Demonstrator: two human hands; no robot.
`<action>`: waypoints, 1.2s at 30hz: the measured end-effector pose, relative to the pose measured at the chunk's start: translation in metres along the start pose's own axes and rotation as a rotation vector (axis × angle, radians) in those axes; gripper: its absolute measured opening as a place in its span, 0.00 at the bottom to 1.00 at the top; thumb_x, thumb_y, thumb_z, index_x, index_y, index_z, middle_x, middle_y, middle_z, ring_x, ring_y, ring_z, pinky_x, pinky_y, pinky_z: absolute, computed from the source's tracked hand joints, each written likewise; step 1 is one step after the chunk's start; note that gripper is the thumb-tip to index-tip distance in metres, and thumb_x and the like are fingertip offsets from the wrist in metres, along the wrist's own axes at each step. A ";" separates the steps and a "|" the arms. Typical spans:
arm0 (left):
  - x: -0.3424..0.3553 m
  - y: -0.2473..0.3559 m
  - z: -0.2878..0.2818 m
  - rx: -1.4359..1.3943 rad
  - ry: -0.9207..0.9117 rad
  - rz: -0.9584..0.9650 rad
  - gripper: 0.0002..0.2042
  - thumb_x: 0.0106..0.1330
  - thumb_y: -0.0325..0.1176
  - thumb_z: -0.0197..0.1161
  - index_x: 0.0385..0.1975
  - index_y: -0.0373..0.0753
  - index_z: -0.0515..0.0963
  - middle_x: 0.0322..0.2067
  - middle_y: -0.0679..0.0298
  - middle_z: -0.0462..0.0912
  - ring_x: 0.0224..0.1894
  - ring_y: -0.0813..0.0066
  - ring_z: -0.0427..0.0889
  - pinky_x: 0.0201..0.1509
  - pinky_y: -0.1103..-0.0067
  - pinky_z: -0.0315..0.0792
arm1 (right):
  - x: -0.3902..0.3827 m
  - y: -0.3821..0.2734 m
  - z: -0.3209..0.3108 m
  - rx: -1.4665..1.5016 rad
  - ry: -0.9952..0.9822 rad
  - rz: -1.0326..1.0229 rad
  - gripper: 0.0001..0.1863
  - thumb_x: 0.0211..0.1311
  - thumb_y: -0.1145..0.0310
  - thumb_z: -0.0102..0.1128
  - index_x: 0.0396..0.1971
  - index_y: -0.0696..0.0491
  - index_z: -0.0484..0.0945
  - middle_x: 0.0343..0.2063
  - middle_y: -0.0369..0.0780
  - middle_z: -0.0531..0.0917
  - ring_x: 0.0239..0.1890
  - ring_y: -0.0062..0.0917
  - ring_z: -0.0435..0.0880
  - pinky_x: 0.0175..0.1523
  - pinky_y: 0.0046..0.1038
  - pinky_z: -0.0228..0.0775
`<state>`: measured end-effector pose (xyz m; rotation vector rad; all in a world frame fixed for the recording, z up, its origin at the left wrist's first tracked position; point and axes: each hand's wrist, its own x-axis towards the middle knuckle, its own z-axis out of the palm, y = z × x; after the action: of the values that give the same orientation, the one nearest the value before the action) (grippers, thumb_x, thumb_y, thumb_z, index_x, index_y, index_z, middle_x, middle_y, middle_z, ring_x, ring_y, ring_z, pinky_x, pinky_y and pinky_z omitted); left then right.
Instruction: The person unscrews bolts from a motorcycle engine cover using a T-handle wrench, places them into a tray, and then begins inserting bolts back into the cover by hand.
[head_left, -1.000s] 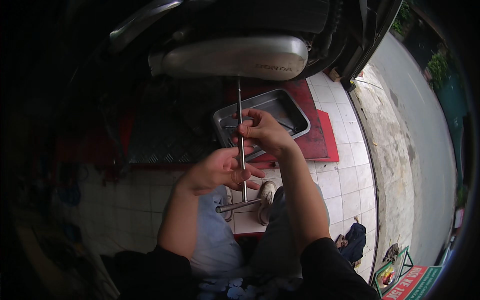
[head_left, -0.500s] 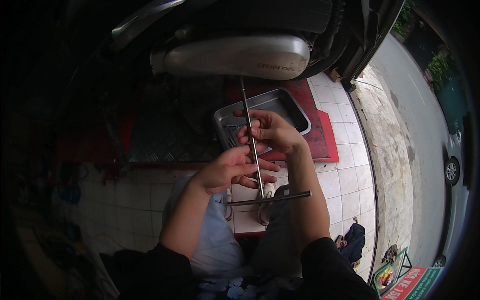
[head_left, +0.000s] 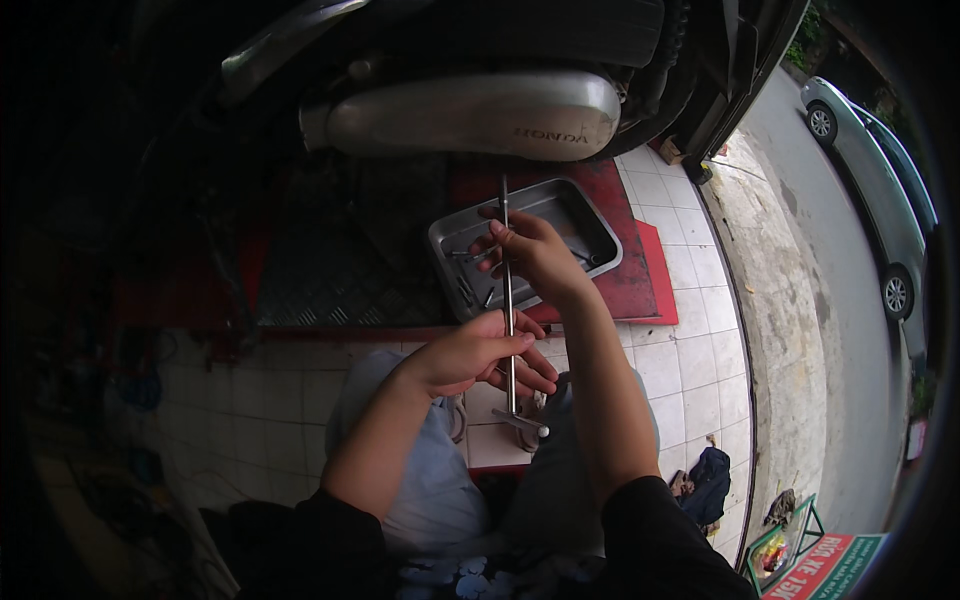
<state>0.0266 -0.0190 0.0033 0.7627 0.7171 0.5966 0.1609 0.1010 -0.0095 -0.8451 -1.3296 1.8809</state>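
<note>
A T-handle socket wrench [head_left: 509, 297] stands between my hands, its crossbar [head_left: 522, 424] nearest my body. My left hand [head_left: 460, 355] pinches the lower shaft with the thumb across it, the other fingers stretched out beyond. Higher up, my right hand [head_left: 530, 250] has its thumb and fingers closed round the shaft close to the socket end. That end lies just below the silver engine-side cover [head_left: 470, 112] of a motorcycle, with a small gap showing between them. Under the right hand is a grey metal tray [head_left: 600, 215] with several small metal parts.
The tray rests on a red platform [head_left: 655, 285] with a dark tread-plate section [head_left: 335, 285]. White tiles [head_left: 690, 360] cover the floor around it. At the right lie a dark cloth bundle [head_left: 708, 485] and a sign [head_left: 825, 570], beside a street with a silver car [head_left: 870, 180].
The wrench's socket end has come down away from the cover and swung right. Its crossbar has turned, so it looks shorter. Outside, the silver car has moved further into view.
</note>
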 end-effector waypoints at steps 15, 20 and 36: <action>0.094 0.082 -0.081 0.632 1.121 0.780 0.21 0.63 0.40 0.69 0.49 0.33 0.72 0.35 0.61 0.83 0.27 0.78 0.84 0.25 0.83 0.72 | 0.019 0.033 -0.044 0.881 0.064 0.135 0.15 0.70 0.68 0.47 0.53 0.58 0.69 0.21 0.30 0.70 0.15 0.09 0.58 0.20 0.15 0.49; 0.124 0.078 -0.070 0.434 1.126 0.934 0.19 0.61 0.37 0.70 0.45 0.32 0.73 0.34 0.60 0.83 0.25 0.77 0.84 0.25 0.82 0.72 | 0.009 0.028 -0.037 0.773 0.052 0.129 0.17 0.69 0.69 0.47 0.54 0.59 0.68 0.21 0.30 0.70 0.15 0.09 0.57 0.20 0.15 0.49; 0.123 0.073 -0.078 0.410 0.944 0.976 0.12 0.68 0.33 0.62 0.42 0.30 0.72 0.34 0.58 0.84 0.27 0.74 0.85 0.28 0.83 0.74 | 0.011 0.023 -0.033 0.697 0.054 0.125 0.17 0.70 0.68 0.48 0.54 0.61 0.69 0.21 0.28 0.70 0.15 0.08 0.58 0.20 0.14 0.48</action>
<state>0.0269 0.1412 -0.0236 1.2209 1.3504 1.8022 0.1779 0.1212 -0.0421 -0.6059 -0.5155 2.1867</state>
